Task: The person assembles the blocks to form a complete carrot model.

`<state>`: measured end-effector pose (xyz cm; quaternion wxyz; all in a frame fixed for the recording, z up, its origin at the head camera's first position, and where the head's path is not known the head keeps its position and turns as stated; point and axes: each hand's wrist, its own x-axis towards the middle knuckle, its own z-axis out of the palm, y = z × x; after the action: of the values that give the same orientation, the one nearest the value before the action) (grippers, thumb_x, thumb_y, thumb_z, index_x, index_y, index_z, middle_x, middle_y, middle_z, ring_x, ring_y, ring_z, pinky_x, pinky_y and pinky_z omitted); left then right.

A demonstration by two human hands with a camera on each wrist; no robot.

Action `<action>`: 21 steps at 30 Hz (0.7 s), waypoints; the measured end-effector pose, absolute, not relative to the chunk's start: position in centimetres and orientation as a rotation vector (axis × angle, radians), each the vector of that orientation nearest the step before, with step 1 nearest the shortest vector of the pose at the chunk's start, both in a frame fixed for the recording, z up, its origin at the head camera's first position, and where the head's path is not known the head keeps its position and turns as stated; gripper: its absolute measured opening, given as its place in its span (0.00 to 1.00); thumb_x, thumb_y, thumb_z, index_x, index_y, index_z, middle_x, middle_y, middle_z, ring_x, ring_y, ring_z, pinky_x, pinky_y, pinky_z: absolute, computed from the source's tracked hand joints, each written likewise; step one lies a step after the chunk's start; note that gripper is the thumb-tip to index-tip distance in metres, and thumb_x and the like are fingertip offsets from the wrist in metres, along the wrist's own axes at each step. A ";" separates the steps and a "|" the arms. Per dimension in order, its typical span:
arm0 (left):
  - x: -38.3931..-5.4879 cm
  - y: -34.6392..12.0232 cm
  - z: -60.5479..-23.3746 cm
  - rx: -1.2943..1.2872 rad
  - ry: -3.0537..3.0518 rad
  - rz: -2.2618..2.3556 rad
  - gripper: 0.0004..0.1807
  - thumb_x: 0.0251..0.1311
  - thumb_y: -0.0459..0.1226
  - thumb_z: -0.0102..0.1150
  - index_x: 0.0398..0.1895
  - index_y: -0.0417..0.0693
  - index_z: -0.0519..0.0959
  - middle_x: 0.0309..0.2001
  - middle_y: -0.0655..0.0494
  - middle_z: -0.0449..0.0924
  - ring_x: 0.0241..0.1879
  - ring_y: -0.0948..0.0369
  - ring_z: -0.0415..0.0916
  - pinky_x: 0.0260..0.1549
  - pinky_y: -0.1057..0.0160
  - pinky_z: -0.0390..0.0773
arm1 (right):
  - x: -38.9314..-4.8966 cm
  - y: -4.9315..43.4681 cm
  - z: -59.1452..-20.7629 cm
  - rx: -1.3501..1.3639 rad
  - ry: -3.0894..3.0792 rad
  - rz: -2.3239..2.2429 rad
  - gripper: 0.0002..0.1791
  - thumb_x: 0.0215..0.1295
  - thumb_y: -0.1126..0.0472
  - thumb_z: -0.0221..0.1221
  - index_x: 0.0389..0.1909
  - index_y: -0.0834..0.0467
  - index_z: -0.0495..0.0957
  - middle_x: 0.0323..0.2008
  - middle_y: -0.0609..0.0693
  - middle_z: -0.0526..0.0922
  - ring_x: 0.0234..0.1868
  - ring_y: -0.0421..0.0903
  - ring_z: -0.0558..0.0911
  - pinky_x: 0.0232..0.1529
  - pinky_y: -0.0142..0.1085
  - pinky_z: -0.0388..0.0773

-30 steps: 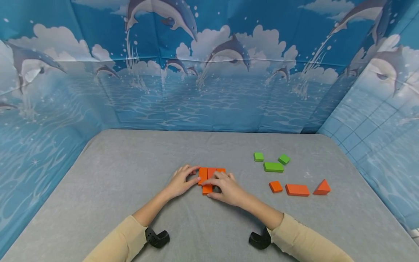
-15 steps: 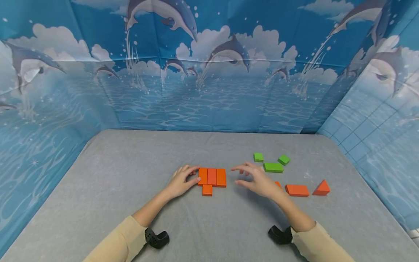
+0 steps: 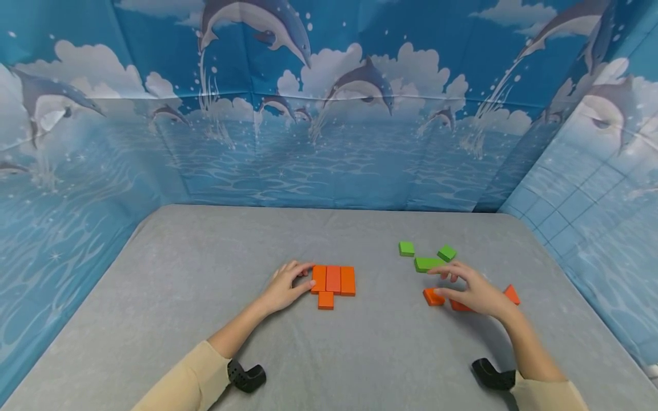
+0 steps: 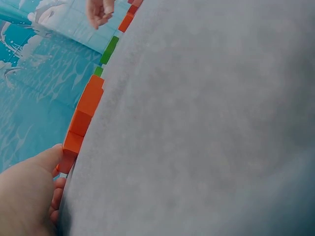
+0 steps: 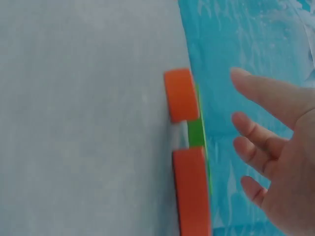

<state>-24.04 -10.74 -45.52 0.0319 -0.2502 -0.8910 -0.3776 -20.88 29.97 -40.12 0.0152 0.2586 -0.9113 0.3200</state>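
Three upright-lying orange rectangular blocks (image 3: 333, 279) stand side by side on the table, with a small orange square block (image 3: 326, 301) against their near edge. My left hand (image 3: 283, 290) rests at the left side of this group, thumb and index fingertips at the leftmost orange block (image 3: 319, 278); its thumb shows against the block's end in the left wrist view. To the right, my right hand (image 3: 475, 288) hovers with fingers spread and nothing in them, thumb tip over a loose orange block (image 3: 430, 297). In the right wrist view that block (image 5: 181, 95) is apart from the fingers.
Partly covered by the right hand are an orange rectangular block (image 3: 459, 306) and an orange triangular block (image 3: 512, 293). Behind them lie a green rectangular block (image 3: 425, 264) and two small green blocks (image 3: 406, 249). A dolphin-print curtain (image 3: 329, 160) borders the grey table (image 3: 205, 251).
My right hand has left the orange group and moved right, over the loose orange blocks, uncovering the group. The left hand has stayed in place.
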 end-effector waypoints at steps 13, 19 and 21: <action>-24.0 -10.8 -45.8 -0.777 -2.724 -1.169 0.23 0.60 0.43 0.56 0.57 0.44 0.72 0.39 0.54 0.72 0.43 0.55 0.67 0.46 0.51 0.60 | -20.8 31.2 -41.9 0.851 -2.909 0.995 0.20 0.53 0.56 0.65 0.46 0.57 0.77 0.43 0.50 0.74 0.38 0.41 0.70 0.36 0.35 0.69; -24.0 -10.8 -46.3 -0.828 -2.625 -1.150 0.24 0.62 0.48 0.52 0.56 0.43 0.73 0.38 0.56 0.71 0.41 0.58 0.67 0.44 0.51 0.61 | -21.1 31.4 -42.3 0.779 -2.962 0.994 0.20 0.53 0.55 0.65 0.46 0.55 0.77 0.42 0.47 0.74 0.37 0.40 0.70 0.36 0.34 0.69; -24.0 -10.8 -46.3 -0.834 -2.607 -1.149 0.24 0.62 0.48 0.52 0.56 0.42 0.73 0.38 0.56 0.71 0.41 0.58 0.66 0.43 0.52 0.61 | -21.2 31.4 -42.5 0.773 -2.962 0.997 0.19 0.52 0.55 0.65 0.46 0.55 0.77 0.42 0.48 0.74 0.37 0.40 0.70 0.37 0.34 0.69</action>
<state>-23.98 -10.81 -46.33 0.0866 -0.2798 -0.8749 -0.3856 -21.20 31.41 -42.47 -0.0387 0.2399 -0.9193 0.3094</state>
